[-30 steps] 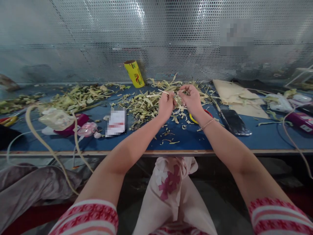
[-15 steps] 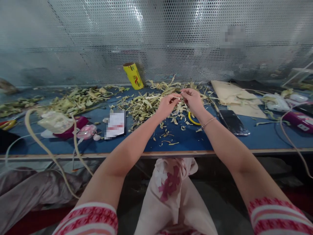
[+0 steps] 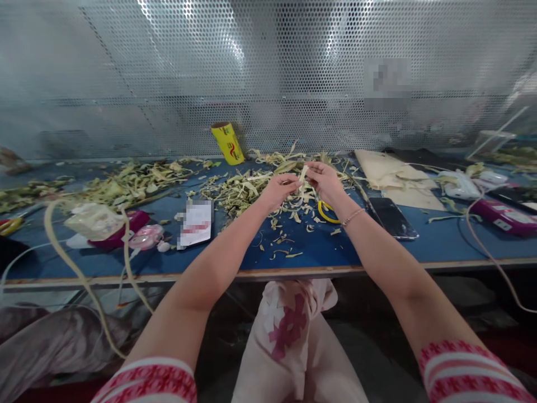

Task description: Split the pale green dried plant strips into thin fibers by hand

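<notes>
Two hands are working close together over the blue table [image 3: 377,246]. Left hand [image 3: 279,189] and right hand [image 3: 324,180] are both pinching a pale strip [image 3: 302,174], which is standing nearly upright between their fingertips. Fingers on each hand are curling closed around it, thumbs pressing in. Just beneath the fingers, a heap of green scraps [image 3: 247,193] is spreading across the table. A yellow ring [image 3: 324,212] is lying right below the right wrist, and a dark phone [image 3: 392,210] is sitting beyond it to the right. Well past the fingertips, a yellow roll [image 3: 227,143] is leaning against the mesh wall [image 3: 268,73].
</notes>
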